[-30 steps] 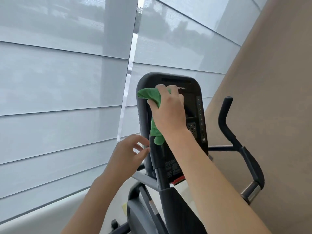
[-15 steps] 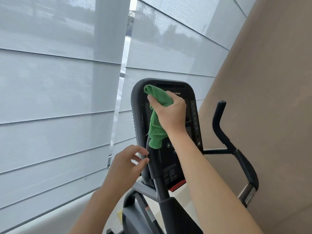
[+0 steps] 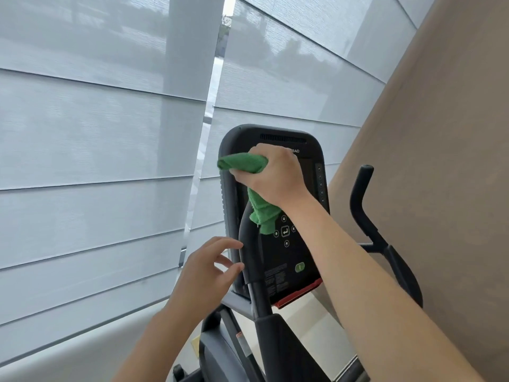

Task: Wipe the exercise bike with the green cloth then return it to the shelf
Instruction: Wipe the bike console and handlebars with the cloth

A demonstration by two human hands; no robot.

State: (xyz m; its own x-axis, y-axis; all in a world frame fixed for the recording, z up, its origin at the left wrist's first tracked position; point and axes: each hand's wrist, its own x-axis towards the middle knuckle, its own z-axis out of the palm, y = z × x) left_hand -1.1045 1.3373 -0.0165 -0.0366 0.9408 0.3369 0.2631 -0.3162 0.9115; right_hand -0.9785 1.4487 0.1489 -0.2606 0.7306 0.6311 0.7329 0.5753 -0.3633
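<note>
On console [image 3: 303, 260] face — right hand [image 3: 278, 175] grip pinching bunched green cloth [image 3: 248, 172]; left hand [image 3: 203, 274] fingers spread.

Console [image 3: 308, 244] of the exercise bike, readable markings:

- Brand lettering near the top edge, partly covered by the right hand [image 3: 275, 177]; only the letters "RAC" show.
- Column of small numbered indicators down the right side; digits too small to read.
- Enter-arrow symbol [image 3: 285, 232] on a square key at centre, ringed by small round icon keys, icons unclear.
- Green oval key [image 3: 299, 267], lower right, with a vertical stroke.
- Block of fine white print [image 3: 275, 279], lower left; illegible.
</note>
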